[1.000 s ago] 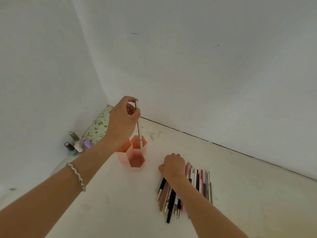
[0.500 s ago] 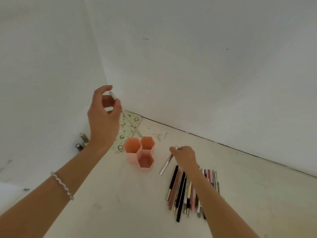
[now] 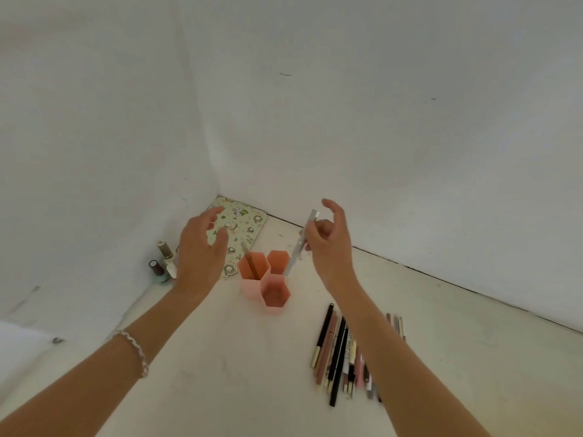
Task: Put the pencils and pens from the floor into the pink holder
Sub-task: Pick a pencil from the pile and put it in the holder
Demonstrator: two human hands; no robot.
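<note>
Pencils and pens [image 3: 344,354] lay in a loose row on the floor [image 3: 220,373], near my right forearm and just this side of the pink holder [image 3: 266,280]. That holder, three hexagonal cups joined together, stood near the corner of the floor where the two walls met. My right hand [image 3: 328,244] pinched a silver pen [image 3: 299,244], tilted, its lower tip at the rim of the nearest cup. My left hand [image 3: 202,250] hovered beside the holder with fingers spread, grasping nothing. One brown pencil [image 3: 250,263] leaned inside the left cup. A flowered pouch [image 3: 243,228] and small bottles [image 3: 162,263] sat by the corner.
</note>
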